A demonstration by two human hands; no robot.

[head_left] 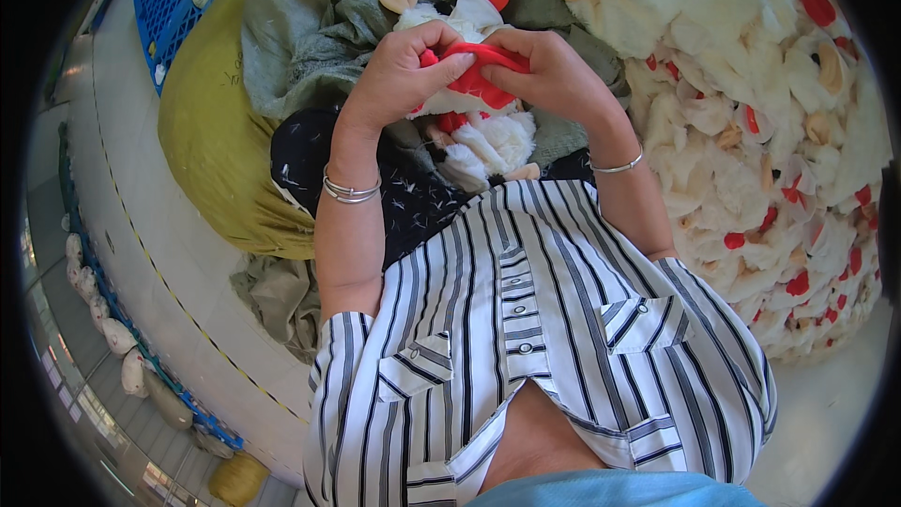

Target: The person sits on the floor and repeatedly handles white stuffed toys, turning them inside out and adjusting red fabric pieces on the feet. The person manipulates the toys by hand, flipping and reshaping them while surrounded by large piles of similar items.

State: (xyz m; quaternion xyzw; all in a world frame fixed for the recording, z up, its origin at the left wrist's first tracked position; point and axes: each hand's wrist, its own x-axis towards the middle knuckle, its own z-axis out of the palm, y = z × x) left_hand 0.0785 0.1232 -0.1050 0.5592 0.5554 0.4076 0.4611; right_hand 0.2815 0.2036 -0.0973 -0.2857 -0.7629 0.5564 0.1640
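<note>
Pinching red cloth [479, 89] narrowly between left hand [399, 75] and right hand [554, 75], with thumbs laid over its top. Seen on near and far sides of the red cloth: white plush [507, 141]; cannot tell whether joined to it. Noted beyond the red cloth, a grey-green sheet [305, 14]; left of it, a yellow-green sack [206, 150]; right of it, a heap of white and red plush scraps [741, 160].

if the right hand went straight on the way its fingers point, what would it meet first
The red cloth, which the right hand pinches. Past that, probably the left hand, though the white plush lies close and depth is unclear.
</note>
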